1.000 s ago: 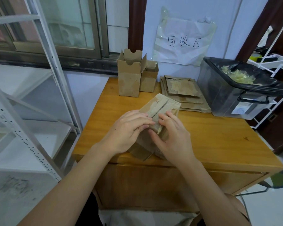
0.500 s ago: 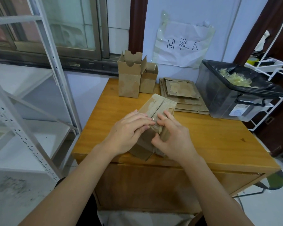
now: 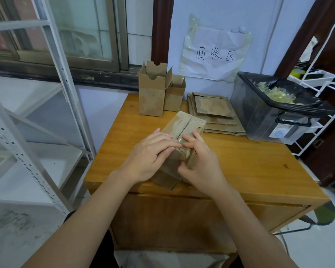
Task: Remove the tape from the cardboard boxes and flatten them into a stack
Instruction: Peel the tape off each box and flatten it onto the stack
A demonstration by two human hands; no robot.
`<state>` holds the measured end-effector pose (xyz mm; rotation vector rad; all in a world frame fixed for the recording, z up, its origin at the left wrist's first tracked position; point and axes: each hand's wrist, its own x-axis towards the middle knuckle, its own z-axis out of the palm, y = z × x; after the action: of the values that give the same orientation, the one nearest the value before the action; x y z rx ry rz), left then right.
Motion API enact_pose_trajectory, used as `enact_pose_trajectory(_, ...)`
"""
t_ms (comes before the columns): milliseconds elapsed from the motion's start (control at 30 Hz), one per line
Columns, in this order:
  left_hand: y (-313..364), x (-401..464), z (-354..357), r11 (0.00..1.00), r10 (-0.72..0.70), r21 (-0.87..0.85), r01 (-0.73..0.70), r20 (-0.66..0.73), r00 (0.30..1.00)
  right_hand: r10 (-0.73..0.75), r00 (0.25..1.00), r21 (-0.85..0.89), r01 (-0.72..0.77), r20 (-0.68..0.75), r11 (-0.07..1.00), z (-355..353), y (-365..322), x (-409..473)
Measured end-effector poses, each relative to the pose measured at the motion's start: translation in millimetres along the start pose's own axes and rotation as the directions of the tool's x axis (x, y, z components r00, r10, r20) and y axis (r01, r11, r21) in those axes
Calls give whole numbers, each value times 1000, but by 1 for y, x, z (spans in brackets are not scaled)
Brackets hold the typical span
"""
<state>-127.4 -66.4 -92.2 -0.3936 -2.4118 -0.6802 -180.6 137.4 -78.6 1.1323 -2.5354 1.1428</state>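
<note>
My left hand [image 3: 150,158] lies over the near left side of the cardboard box [image 3: 179,140], fingers curved across its top edge; my right hand [image 3: 198,165] grips the right side, fingertips on the clear tape [image 3: 179,141] at the seam, thumb tucked under. I cannot tell whether the tape end is actually pinched. The box sits tilted on the near middle of the wooden table [image 3: 240,165], top flaps closed with a dark slit showing. Behind it stand two open boxes [image 3: 159,93], touching each other. To their right lies the stack of flattened cardboard [image 3: 215,113], just beside a bin [image 3: 269,113] lined in black and holding crumpled tape.
</note>
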Motion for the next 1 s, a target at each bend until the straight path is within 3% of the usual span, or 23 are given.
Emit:
enact_pose_trajectory(167, -2, 2, 1, 1000, -5, 7, 5, 2, 1000, -39, 992, -9, 41, 118, 999, -16, 7, 5)
enact_pose_trajectory(333, -5, 5, -3, 995, -8, 99, 10, -21, 1000, -93, 985, -39, 100, 147, 994, -24, 11, 5)
enact_pose_trajectory(500, 2, -6, -1, 990, -85, 110, 87, -26, 996, -153, 984, -125, 163, 87, 979, -18, 15, 7)
enact_pose_trajectory(667, 14, -11, 11, 972, -211, 103, 210, 6, 977, -348, 937, -222, 334, -26, 916, -13, 22, 11)
enact_pose_trajectory(800, 21, -10, 26, 923, -382, -85, 376, -66, 922, -430, 893, -250, 390, -132, 886, -10, 19, 11)
enact_pose_trajectory(1000, 16, -11, 26, 930, -360, -102, 354, -58, 931, -425, 890, -282, 371, -165, 885, -17, 9, 19)
